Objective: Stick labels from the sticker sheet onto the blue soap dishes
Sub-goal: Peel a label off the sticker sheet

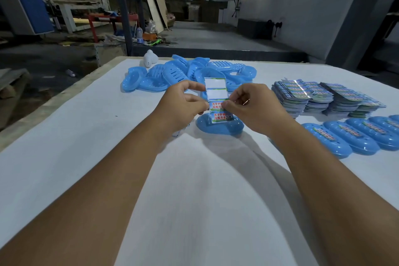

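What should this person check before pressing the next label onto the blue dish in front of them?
1. Sticker sheet held steady by both hands: ok; left hand and right hand both pinch it.
2. Labels left on the sheet: ok; two printed ones remain below two blank spaces.
3. Label peeled free: cannot tell; the fingertips hide its edge.
4. Soap dish waiting under the sheet: ok.
5. Its top bare and clean: cannot tell; the sheet covers it.
6. More dishes waiting: ok; unlabelled pile behind, labelled row on the right.

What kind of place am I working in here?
Probably a small factory or workshop: a heap of blue soap dishes, stacks of sticker sheets, and leaning boards behind.
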`<move>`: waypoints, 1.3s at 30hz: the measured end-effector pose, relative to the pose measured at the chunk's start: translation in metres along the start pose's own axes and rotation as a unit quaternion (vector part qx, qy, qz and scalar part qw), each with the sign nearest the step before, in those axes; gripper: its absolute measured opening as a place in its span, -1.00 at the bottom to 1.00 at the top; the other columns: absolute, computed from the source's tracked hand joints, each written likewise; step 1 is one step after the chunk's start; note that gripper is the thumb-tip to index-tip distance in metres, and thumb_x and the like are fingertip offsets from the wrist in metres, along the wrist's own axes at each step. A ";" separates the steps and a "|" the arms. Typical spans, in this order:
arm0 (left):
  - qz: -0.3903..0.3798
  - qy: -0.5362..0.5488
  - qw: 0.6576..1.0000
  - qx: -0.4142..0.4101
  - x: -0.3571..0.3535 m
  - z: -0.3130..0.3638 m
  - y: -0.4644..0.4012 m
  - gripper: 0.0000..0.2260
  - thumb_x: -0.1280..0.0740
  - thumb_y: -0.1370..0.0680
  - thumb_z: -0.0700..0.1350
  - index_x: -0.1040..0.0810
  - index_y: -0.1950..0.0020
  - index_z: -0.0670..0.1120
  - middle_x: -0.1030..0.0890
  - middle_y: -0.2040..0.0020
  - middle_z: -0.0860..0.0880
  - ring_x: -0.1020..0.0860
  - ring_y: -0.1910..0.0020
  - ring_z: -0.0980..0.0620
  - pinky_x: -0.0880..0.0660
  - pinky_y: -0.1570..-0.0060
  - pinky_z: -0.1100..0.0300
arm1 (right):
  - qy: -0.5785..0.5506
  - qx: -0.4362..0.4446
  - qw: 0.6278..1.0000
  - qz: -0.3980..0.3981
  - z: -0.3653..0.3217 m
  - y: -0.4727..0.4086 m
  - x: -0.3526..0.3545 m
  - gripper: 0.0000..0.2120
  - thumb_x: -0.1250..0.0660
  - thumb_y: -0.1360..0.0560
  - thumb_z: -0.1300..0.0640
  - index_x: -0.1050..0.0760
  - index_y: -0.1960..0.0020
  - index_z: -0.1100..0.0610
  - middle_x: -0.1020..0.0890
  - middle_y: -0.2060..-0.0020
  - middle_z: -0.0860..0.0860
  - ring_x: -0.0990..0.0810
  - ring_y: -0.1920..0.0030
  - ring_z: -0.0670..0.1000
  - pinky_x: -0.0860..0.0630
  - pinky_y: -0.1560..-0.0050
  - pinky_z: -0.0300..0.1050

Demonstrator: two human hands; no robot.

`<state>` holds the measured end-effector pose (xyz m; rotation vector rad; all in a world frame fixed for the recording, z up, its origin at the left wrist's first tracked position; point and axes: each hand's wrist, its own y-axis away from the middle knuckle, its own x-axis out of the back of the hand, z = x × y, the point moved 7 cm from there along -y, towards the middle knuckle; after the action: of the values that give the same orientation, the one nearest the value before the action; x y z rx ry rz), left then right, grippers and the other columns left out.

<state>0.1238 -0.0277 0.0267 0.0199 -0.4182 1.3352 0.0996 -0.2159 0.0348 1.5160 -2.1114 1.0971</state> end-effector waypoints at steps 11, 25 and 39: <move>-0.006 -0.004 0.999 -0.038 -0.007 0.004 0.003 -0.78 -0.47 -0.52 -0.20 -0.51 0.00 0.08 -0.73 0.22 0.10 -0.67 0.21 0.20 -0.49 0.21 0.44 | -0.056 -0.002 0.994 -0.089 -0.016 0.011 -0.013 -0.78 -0.48 -0.46 -0.08 -0.71 0.31 -0.03 -0.68 0.42 -0.09 -0.47 0.48 -0.19 -0.35 0.50 -0.35; 0.079 -0.039 0.996 -0.003 -0.002 -0.005 -0.004 -0.81 -0.21 -0.61 -0.20 -0.41 -0.03 0.12 -0.65 0.13 -0.08 -0.62 0.33 0.18 -0.37 0.55 0.39 | -0.072 -0.066 0.994 -0.055 0.002 0.004 -0.010 -0.75 -0.36 -0.47 0.07 -0.70 0.32 0.11 -0.71 0.37 -0.02 -0.56 0.40 -0.11 -0.48 0.43 -0.22; 0.182 -0.148 0.972 0.024 0.029 -0.018 -0.008 -0.67 -0.15 -0.62 -0.26 -0.37 -0.32 0.06 -0.56 -0.07 -0.06 -0.54 0.03 -0.03 -0.49 0.07 0.09 | -0.083 -0.138 0.987 -0.015 0.015 0.005 -0.001 -0.74 -0.32 -0.41 0.07 -0.67 0.35 0.17 -0.71 0.39 -0.01 -0.51 0.45 -0.08 -0.43 0.50 -0.27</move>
<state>0.1413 0.0019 0.0208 0.1919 -0.6657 1.7122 0.0975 -0.2258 0.0224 1.5442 -2.2301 0.6536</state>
